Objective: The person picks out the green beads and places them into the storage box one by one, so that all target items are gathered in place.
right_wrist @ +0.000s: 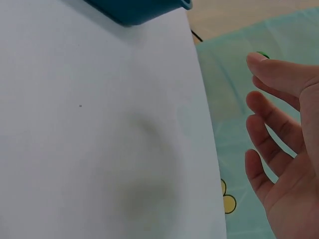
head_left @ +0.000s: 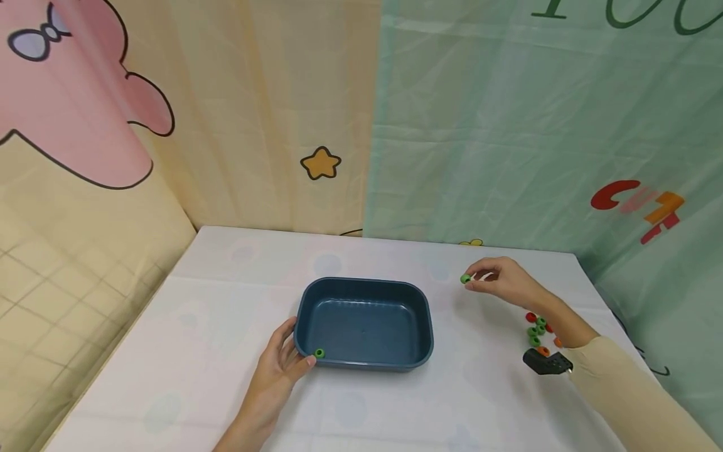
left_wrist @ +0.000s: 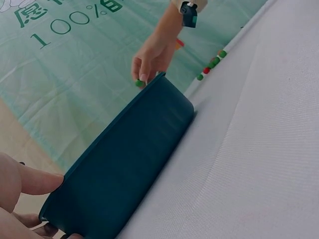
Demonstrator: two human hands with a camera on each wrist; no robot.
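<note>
A dark blue rectangular plastic bin (head_left: 364,323) stands on the white table. My left hand (head_left: 277,370) grips its near left corner, thumb at the rim and fingers along the outer wall. Just inside that corner lies one green bead (head_left: 319,353). Right of the bin and above the table, my right hand (head_left: 503,280) pinches another green bead (head_left: 465,279) between thumb and fingertips. In the right wrist view only a sliver of this bead (right_wrist: 263,54) shows past the thumb, with the other fingers spread loosely.
Several green, red and orange beads (head_left: 533,331) lie on the right of the table, partly hidden under the right forearm. A black wrist device (head_left: 546,362) sits at the right sleeve. Printed cloth hangs behind the white tabletop (head_left: 226,301).
</note>
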